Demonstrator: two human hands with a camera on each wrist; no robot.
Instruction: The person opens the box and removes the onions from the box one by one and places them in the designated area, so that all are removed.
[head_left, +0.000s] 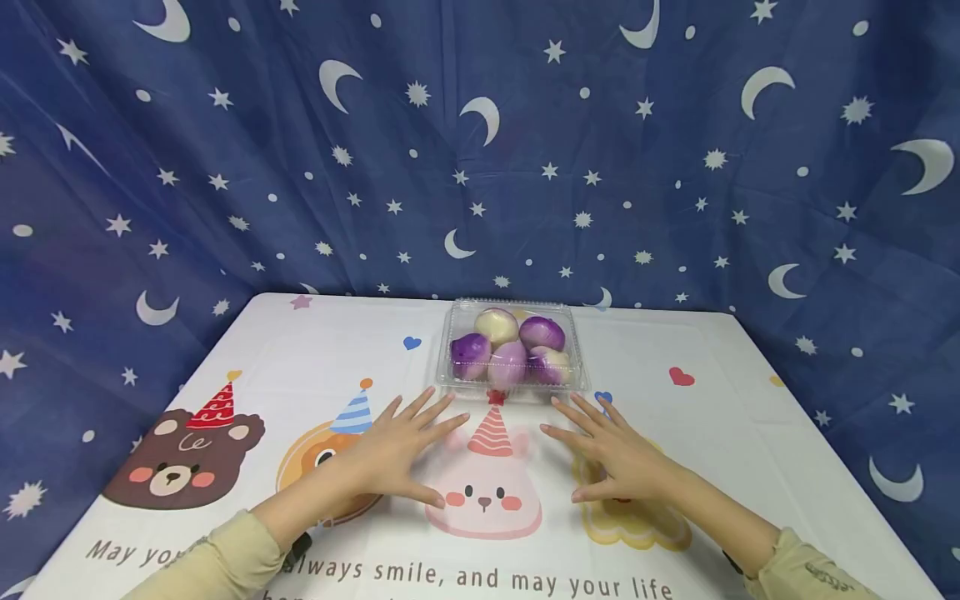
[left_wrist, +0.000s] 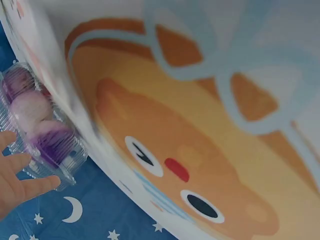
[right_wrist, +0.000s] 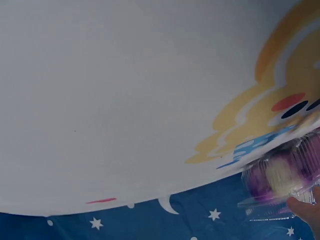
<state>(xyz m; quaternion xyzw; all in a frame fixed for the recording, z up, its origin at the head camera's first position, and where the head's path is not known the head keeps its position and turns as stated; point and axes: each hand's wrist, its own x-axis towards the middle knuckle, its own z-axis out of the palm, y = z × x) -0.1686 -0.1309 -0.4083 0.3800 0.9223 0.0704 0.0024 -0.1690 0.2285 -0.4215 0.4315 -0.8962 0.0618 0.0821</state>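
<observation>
A clear plastic clamshell box (head_left: 510, 386) sits at the back middle of the table, its lid down. Several smooth, rounded purple-and-white vegetables (head_left: 508, 364) that look like onions or small turnips lie inside it. My left hand (head_left: 397, 450), palm down with fingers spread, is in front of the box to its left. On the right, my other hand (head_left: 622, 458) mirrors it, fingers fanned toward the box. Neither hand holds anything. In the left wrist view the box (left_wrist: 70, 150) shows beyond the fingertips; the right wrist view catches part of it (right_wrist: 265, 200) beside a finger.
A white tablecloth (head_left: 622, 350) printed with cartoon animals, hearts and lettering covers the table. Right behind the table's far edge hangs a dark blue curtain (head_left: 420, 150) with moons and stars; it also runs along both sides.
</observation>
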